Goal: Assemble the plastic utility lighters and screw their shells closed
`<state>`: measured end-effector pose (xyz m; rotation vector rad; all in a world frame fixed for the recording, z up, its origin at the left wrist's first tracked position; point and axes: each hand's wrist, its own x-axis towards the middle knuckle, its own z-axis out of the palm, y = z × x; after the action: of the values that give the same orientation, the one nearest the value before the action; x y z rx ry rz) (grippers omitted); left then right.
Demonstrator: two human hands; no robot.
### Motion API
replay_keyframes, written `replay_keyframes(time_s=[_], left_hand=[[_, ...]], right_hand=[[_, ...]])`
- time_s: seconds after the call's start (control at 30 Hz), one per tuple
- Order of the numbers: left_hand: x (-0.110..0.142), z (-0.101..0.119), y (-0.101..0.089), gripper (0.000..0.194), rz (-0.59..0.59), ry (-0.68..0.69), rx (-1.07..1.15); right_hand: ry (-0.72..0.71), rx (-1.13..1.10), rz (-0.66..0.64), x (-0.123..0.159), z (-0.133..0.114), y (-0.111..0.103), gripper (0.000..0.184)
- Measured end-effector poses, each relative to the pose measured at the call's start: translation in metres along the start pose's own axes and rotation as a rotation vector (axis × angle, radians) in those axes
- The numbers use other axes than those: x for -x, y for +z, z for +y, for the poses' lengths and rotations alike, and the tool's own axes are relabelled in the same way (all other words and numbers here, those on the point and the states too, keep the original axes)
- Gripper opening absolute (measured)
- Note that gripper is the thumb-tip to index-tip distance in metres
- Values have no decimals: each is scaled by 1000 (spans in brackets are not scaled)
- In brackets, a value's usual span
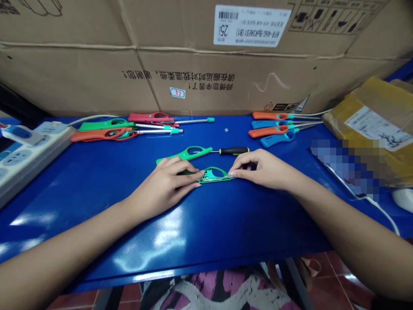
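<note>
The open green half-shell [220,181] lies on the blue table [200,245] right in front of you, between your hands. Your left hand [169,181] bears down on its left end, thumb and fingertips closed about it, while your right hand [254,168] has thumb and forefinger pinched together at the right end, on the thin wires [223,178] as far as can be told. If your right fingers pull too hard or slip, the wires could spring out of line or drag the teal trigger [213,173] from its seat; if your left grip eases, the shell could skid on the glossy tabletop. A knock from either hand might also roll the screwdriver [234,151], which lies just beyond beside the other green shell [182,156], or scatter the tiny silver pieces [226,129] farther back. Your left fingers cover whatever sits in the shell's left end, and your right fingertips hide where the wires finish. The parts inside are too small to tell apart, and the phone's screen [348,165] is pixelated.
</note>
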<state>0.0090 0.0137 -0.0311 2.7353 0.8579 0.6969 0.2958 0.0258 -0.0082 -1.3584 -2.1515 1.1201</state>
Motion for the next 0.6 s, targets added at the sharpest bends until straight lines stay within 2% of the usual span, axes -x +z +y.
replay_keyframes(time_s=[0.2,0.37,0.6], left_hand=[[1,0,-1,24,-4,-39,7],[0,0,-1,25,-27,-56,-12],[0,4,3,24,-6,-90,-10]], right_hand=[[-10,86,99,0,-5,8,11],[-45,93,52,2,-3,7,10],[-54,107,79,3,-2,9,10]])
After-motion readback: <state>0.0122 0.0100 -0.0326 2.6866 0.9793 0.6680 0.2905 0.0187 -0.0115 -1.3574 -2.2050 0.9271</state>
